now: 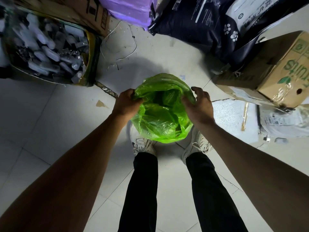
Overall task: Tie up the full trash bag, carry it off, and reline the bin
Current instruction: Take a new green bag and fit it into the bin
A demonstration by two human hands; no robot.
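Green bag (160, 118) sitting between both hands; left hand (126, 102) gripping left rim, right hand (199, 104) pinching right rim, mouth gaping.

floor (50, 114): pale tiles | on it: cardboard box (274, 77); dark sack (209, 22); bottle bin (45, 47)

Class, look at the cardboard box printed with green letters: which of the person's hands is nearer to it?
The right hand. It holds the green bag's rim on the side facing the cardboard box. The left hand grips the bag's opposite rim, farther from the box.
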